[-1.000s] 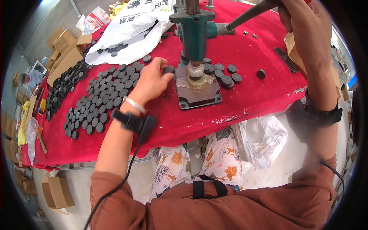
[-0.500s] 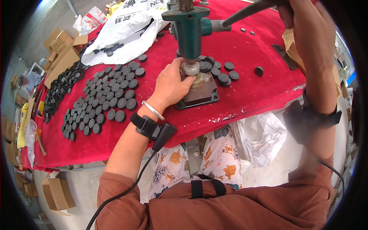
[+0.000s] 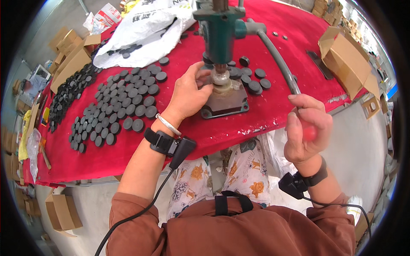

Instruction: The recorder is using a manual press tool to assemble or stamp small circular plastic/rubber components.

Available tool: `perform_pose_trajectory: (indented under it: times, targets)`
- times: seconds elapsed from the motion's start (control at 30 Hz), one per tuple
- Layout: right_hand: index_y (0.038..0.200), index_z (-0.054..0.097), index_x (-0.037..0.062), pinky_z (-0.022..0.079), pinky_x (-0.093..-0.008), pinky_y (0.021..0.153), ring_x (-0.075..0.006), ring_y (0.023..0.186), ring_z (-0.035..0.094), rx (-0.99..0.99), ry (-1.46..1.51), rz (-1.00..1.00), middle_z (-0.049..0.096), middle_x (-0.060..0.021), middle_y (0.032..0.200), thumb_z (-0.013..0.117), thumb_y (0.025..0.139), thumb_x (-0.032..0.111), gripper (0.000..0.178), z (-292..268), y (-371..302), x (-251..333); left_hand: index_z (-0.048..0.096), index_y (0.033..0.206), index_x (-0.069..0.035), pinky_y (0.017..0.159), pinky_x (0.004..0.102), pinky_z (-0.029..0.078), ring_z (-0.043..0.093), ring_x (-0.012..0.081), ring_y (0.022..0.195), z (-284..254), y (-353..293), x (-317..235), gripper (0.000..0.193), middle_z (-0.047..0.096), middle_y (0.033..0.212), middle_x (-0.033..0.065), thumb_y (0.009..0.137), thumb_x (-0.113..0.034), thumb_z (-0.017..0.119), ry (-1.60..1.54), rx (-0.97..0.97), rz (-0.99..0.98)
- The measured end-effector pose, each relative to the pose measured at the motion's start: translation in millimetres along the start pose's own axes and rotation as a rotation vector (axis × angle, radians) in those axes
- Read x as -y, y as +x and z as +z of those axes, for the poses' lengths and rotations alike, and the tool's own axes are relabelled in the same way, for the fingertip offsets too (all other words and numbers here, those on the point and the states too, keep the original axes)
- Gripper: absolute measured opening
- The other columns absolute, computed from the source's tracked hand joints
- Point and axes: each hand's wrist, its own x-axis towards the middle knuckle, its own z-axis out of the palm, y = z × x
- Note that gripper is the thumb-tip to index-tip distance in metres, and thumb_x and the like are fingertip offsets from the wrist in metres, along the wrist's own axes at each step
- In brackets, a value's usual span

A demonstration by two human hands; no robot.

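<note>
A green hand press (image 3: 218, 38) stands over a dark metal base plate (image 3: 225, 104). Its ram ends in a rounded, clear-looking tip (image 3: 221, 77), lowered onto the die on the plate. My left hand (image 3: 190, 94) is just left of that tip, thumb and fingers apart with nothing visible between them. On the right, my right hand (image 3: 308, 128) is closed around the red-knobbed end of the press lever (image 3: 279, 59), which slopes down toward me. Round black discs (image 3: 254, 86) lie right of the ram, and many more black discs (image 3: 124, 100) spread to the left.
A red cloth (image 3: 171, 153) covers the table. At the back lies a white sack (image 3: 145, 45) with discs in its mouth. Open cardboard boxes (image 3: 348, 64) stand at the right edge and at the far left. A dark flat bar (image 3: 319, 64) lies near the right box.
My right hand has swung the lever down from high at upper right toward me. The ram has dropped. My left fingers have come away from its tip.
</note>
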Motion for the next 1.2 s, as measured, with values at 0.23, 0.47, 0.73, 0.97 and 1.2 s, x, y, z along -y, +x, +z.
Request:
perform_pose_trajectory:
  times: [0.23,0.47,0.73,0.97,1.2]
  targets:
    - [0.092,0.049,-0.0005,0.047,-0.0274,0.076,-0.0196,0.084,0.06,0.086,-0.009,0.029,0.062,-0.0184,0.093,0.059,0.078,-0.012,0.02,-15.0,27.5,2.8,0.065,0.105,-0.005,0.08,0.0435,0.05,0.062,0.0334,0.094,-65.3,23.0,30.8,0.035,0.066,0.096,0.0151,0.081,-0.03,0.064,1.137,-0.065,-0.208]
    - [0.092,0.057,-0.0026,0.035,-0.0159,0.049,-0.0005,0.053,0.042,0.044,-0.122,0.023,0.064,-0.0118,0.093,0.052,0.089,0.0,0.007,-20.1,101.6,-7.5,0.068,0.093,-0.003,0.077,0.0431,0.051,0.064,0.033,0.088,-68.4,33.5,54.7,0.031,0.067,0.093,0.0158,0.079,-0.03,0.065,1.255,0.104,-0.062]
    - [0.09,0.062,-0.0026,0.033,-0.0147,0.05,-0.0003,0.059,0.047,0.016,0.037,0.064,0.063,-0.0059,0.087,0.057,0.088,0.003,0.008,-18.2,115.0,-18.6,0.069,0.09,0.001,0.075,0.0375,0.053,0.067,0.033,0.076,-36.4,7.3,-10.2,0.023,0.068,0.081,0.0183,0.076,-0.013,0.058,0.182,0.14,-0.213]
    - [0.09,0.062,-0.0027,0.033,-0.0147,0.05,-0.0007,0.06,0.048,0.007,0.072,0.047,0.063,-0.0065,0.088,0.057,0.088,0.003,0.008,-16.8,117.2,-17.2,0.062,0.11,0.0,0.082,0.0398,0.048,0.059,0.0328,0.089,3.8,-8.2,-13.2,0.034,0.059,0.099,0.0163,0.079,-0.004,0.048,0.652,-0.023,-0.004]
    - [0.091,0.061,-0.0029,0.033,-0.0147,0.051,-0.0012,0.061,0.049,0.0,0.079,0.042,0.063,-0.007,0.089,0.057,0.088,0.002,0.008,-17.0,114.6,-17.4,0.06,0.112,0.002,0.081,0.0384,0.047,0.06,0.032,0.089,0.6,-13.7,-10.9,0.034,0.06,0.099,0.0156,0.083,-0.014,0.058,0.574,-0.011,0.132]
